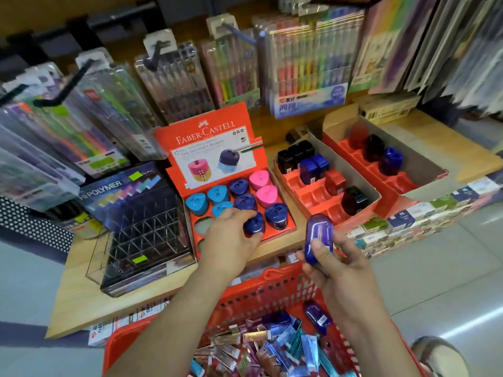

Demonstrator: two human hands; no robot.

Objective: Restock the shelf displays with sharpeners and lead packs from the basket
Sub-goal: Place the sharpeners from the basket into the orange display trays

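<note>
Head view. Red basket (272, 292), below both hands: lead packs (255, 346), spare sharpeners (317, 317). Red display box (239, 115), under left hand (231, 240), whose fingers curl round a dark-blue triangular sharpener (254, 225) at a front slot; seated askew, it could tip or jostle neighbours. Right hand (337, 268), alongside, grips an oval blue sharpener (318, 238) aloft. Beneath: pale wooden shelf (81, 303); rightward, grey tiled floor (435, 281).
</note>
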